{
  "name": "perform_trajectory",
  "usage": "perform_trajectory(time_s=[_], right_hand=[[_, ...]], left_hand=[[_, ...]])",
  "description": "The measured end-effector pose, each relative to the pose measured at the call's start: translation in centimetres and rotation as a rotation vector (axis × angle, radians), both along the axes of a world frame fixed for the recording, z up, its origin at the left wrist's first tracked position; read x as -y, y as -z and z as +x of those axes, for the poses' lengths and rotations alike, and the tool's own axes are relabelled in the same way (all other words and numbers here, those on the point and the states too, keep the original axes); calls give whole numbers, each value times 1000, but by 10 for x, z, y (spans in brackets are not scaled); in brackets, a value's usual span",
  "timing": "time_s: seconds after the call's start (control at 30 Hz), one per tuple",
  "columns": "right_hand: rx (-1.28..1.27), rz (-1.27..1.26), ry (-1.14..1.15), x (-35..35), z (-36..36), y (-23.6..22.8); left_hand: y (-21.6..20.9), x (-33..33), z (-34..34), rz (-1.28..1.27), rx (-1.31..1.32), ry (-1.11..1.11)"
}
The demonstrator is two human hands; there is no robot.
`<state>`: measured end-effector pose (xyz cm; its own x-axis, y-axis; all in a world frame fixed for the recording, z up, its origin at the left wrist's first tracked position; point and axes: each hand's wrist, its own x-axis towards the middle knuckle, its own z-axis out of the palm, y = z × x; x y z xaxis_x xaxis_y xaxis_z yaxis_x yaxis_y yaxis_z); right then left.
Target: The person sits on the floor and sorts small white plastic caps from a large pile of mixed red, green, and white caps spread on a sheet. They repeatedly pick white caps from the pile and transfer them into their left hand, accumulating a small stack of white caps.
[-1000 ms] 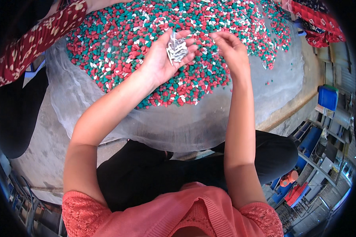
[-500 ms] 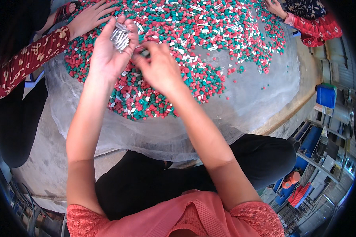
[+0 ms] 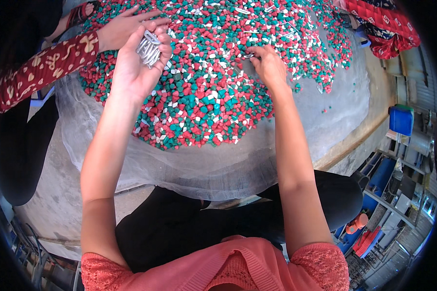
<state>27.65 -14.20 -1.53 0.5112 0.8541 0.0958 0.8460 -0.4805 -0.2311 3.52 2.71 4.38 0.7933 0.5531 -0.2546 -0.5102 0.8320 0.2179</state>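
My left hand (image 3: pixel 135 72) is turned palm up, its fingers curled round a bunch of slim, shiny silver pieces (image 3: pixel 149 51). Off to the right, my right hand (image 3: pixel 268 68) reaches down to the edge of the pile with thumb and fingers pinched. A small silver piece (image 3: pixel 249 55) shows at those fingertips. Spread beneath both hands is a wide pile of small red, green and white pieces (image 3: pixel 204 104), with several longer silver pieces lying among them.
A translucent mesh sheet (image 3: pixel 199 172) lies under the pile on the concrete floor. At left, a co-worker's hand (image 3: pixel 119 31) rests over the pile close to my left hand. Another person's red sleeve (image 3: pixel 391 29) is at upper right. A blue container (image 3: pixel 401 120) stands at right.
My right hand has moved right, from beside my left hand to the pile's right part. The co-worker's hand at left shifted right; the hand at upper right has gone from sight.
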Motion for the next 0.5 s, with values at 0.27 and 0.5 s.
perform_trajectory(time_s=[0.27, 0.5], right_hand=[[134, -237, 94, -15, 0, -7], [198, -184, -64, -8, 12, 3]], left_hand=[[1, -1, -4, 27, -53, -55], [2, -1, -3, 7, -41, -35]])
